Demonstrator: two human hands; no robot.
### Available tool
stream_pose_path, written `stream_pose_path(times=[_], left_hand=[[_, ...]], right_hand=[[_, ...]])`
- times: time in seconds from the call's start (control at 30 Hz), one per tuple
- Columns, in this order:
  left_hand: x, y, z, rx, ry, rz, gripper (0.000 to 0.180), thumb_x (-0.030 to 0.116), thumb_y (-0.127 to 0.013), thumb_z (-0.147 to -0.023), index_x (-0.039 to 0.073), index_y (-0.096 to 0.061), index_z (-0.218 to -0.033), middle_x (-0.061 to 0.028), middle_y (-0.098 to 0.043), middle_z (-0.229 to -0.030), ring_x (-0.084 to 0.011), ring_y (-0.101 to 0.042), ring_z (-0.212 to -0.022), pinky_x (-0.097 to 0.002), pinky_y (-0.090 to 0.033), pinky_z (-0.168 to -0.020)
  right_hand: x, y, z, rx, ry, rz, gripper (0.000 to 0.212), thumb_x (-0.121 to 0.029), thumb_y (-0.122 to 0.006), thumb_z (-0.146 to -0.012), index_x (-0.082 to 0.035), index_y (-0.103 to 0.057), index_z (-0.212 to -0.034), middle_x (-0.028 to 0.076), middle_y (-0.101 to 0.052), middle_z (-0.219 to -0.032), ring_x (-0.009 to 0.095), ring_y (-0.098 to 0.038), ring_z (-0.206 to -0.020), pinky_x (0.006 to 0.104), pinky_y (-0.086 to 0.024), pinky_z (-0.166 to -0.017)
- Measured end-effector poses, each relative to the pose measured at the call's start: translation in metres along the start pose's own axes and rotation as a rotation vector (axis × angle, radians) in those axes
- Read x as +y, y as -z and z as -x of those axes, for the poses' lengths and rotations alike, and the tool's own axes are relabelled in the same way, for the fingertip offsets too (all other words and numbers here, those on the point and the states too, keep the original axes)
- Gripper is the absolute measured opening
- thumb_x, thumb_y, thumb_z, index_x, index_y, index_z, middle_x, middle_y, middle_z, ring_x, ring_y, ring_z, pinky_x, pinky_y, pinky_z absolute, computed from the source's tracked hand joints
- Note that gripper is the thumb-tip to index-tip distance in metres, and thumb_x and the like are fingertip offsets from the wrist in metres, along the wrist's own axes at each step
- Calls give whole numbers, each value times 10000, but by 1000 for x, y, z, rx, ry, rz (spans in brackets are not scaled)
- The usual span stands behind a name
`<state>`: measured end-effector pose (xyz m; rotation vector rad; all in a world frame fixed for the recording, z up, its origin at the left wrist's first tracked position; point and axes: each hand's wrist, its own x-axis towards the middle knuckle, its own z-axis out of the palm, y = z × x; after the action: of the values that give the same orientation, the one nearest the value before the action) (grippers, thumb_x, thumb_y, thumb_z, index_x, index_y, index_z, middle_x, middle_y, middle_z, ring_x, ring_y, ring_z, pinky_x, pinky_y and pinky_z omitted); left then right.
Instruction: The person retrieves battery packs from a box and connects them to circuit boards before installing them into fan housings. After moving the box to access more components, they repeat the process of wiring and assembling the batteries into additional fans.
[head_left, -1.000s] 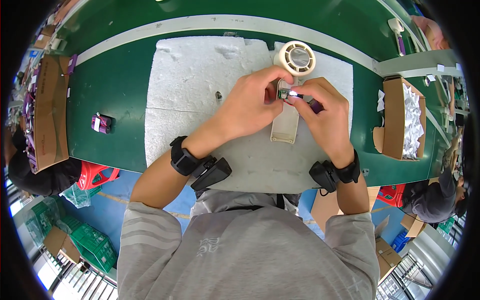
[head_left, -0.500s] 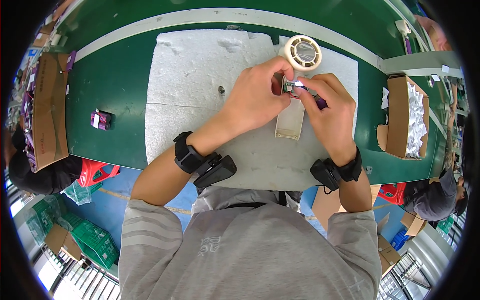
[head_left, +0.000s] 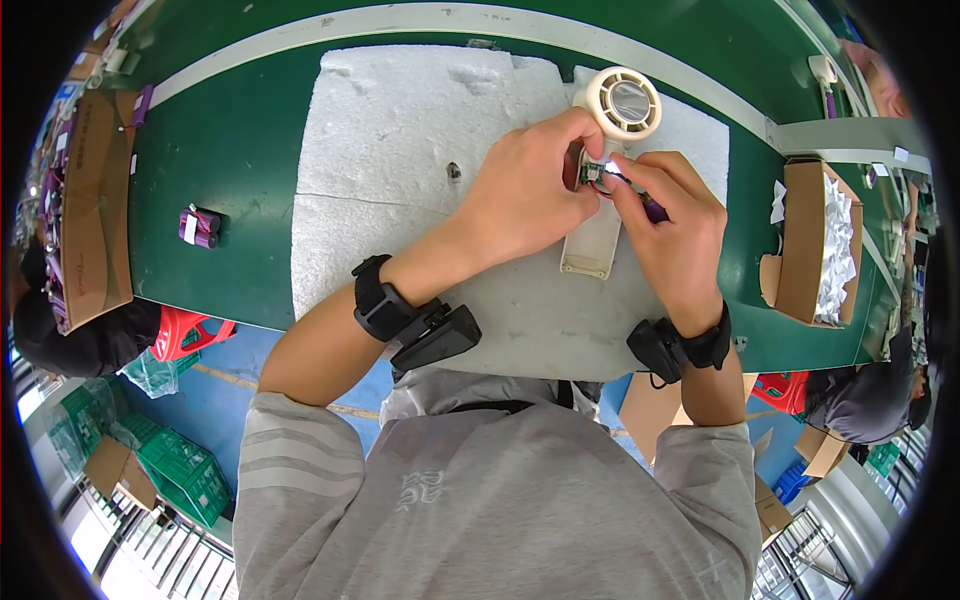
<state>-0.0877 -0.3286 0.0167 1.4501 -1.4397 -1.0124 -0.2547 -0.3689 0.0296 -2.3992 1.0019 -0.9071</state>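
Note:
A cream handheld fan lies near the middle of the bench, its round grille head (head_left: pixel 625 103) at the far end and its open handle shell (head_left: pixel 590 250) pointing toward me. My left hand (head_left: pixel 530 185) pinches the edge of a small green circuit board (head_left: pixel 592 173) over the shell. Red and dark wires run by the board. The fingers of my right hand (head_left: pixel 677 212) are pinched together beside a bright white spot at the board; what lies between their tips is too small to make out. A purple cylinder (head_left: pixel 655 211), like a battery, partly shows under that hand.
White foam sheeting (head_left: pixel 390 130) lies under the work on the green bench (head_left: pixel 250 270). A purple battery pack (head_left: pixel 200 227) sits to the left, near a cardboard box (head_left: pixel 98 210). On the right stands a carton with white pieces (head_left: pixel 835 245). Co-workers sit at both sides.
The whole view has shifted slightly, so fan and hands appear a little further right. Both hands stay at the circuit board, the right fingertips still pinched beside it.

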Motion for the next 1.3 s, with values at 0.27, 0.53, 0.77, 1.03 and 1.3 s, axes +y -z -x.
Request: stream_pose_path(times=[0.27, 0.53, 0.77, 1.03, 1.3], left_hand=[[-13, 5, 0, -5, -73, 215, 210, 59, -667, -744, 56, -618, -949, -92, -615, -697, -216, -596, -621, -332, -474, -611], [-11, 16, -6, -82, -308, -66, 246, 22, -645, -811, 124, -723, -1021, -115, -656, -824, -220, -614, -673, -343, -496, -672], [-7, 21, -8, -164, -262, -37, 263, 64, -676, -778, 120, -718, -1032, -88, -668, -901, -218, -617, -762, -330, -502, -715], [-3, 17, 2, -140, -183, 12, 271, 100, -693, -761, 122, -720, -1029, -69, -675, -933, -208, -599, -755, -311, -506, -713], [-9, 15, 3, -89, -196, 46, 225, 68, -692, -770, 95, -721, -991, -97, -677, -953, -252, -634, -771, -336, -517, -718]], right_hand=[[-6, 1, -2, -28, 10, 81, 156, -56, -742, -786, -25, -716, -937, 61, -634, -831, 134, -581, -583, 234, -459, -507], [1, 7, -4, -181, -379, -95, 235, -81, -743, -794, -26, -628, -993, 57, -594, -802, 84, -556, -602, 224, -442, -498], [2, 43, -14, -523, -425, -340, 336, -61, -751, -753, -35, -549, -1020, 68, -561, -869, 127, -561, -781, 267, -477, -625], [4, 60, 15, -399, -223, 50, 372, -72, -762, -726, -27, -561, -1035, 86, -572, -948, 199, -562, -885, 301, -484, -743], [62, 79, -89, -337, -204, 245, 355, -221, -719, -816, -17, -607, -1083, 121, -617, -1052, 220, -619, -756, 309, -489, -750]])
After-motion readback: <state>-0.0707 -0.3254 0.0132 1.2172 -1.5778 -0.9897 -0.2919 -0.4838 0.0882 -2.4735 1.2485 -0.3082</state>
